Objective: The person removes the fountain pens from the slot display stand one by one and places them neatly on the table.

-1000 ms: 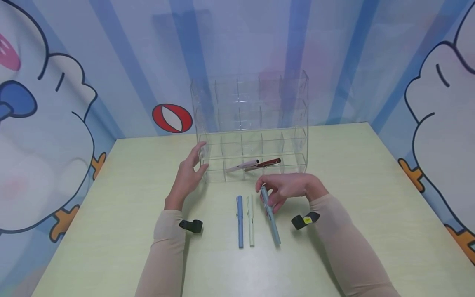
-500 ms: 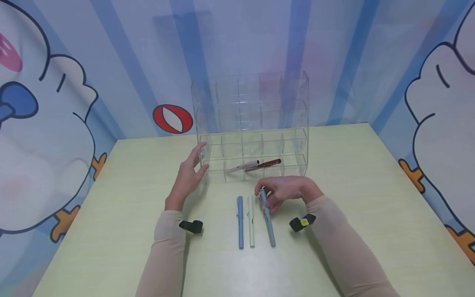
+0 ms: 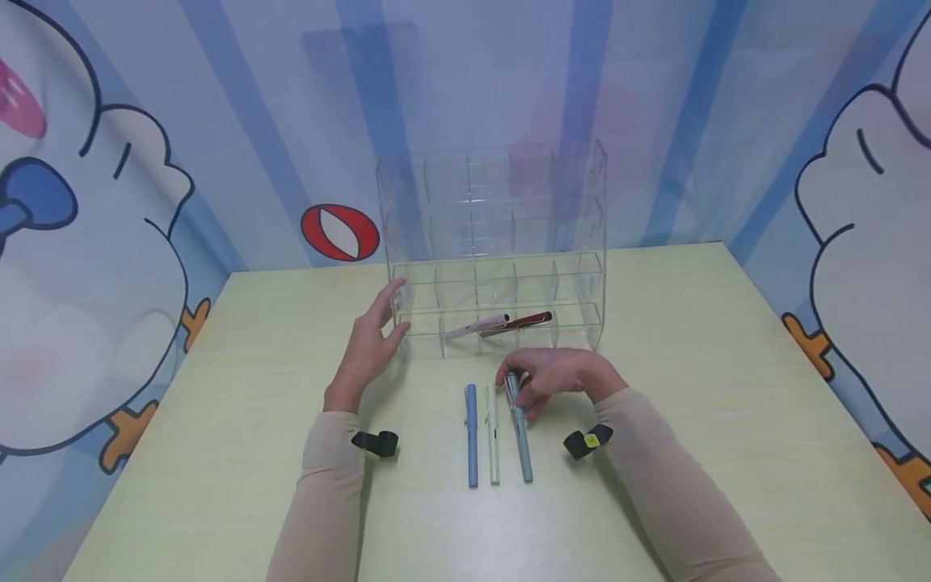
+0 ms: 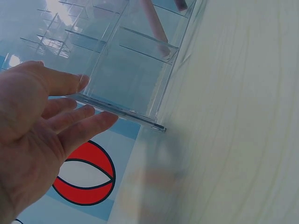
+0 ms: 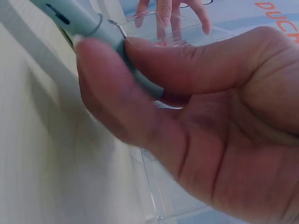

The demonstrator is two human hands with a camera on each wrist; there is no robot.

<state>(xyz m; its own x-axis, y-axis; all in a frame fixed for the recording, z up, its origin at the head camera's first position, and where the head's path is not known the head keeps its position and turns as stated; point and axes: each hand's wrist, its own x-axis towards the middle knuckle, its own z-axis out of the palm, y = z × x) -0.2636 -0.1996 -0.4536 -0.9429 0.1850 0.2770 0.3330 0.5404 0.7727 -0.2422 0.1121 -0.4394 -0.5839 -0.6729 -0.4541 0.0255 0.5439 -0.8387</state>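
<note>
The grey-blue pen [image 3: 520, 432] lies on the table [image 3: 698, 404] with its long axis near to far, far end tilted slightly left and pinched by the right hand [image 3: 556, 377]. Three pens lie side by side: it, a pale green pen [image 3: 492, 436] and a blue pen [image 3: 471, 435] further left. Two more pens rest in the clear organizer [image 3: 494, 242]. The left hand [image 3: 367, 347] touches its left wall, fingers straight.

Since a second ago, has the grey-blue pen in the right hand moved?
Yes. The grey-blue pen swung closer to the pale green pen, now nearly parallel; the right hand still pinches its top.
</note>
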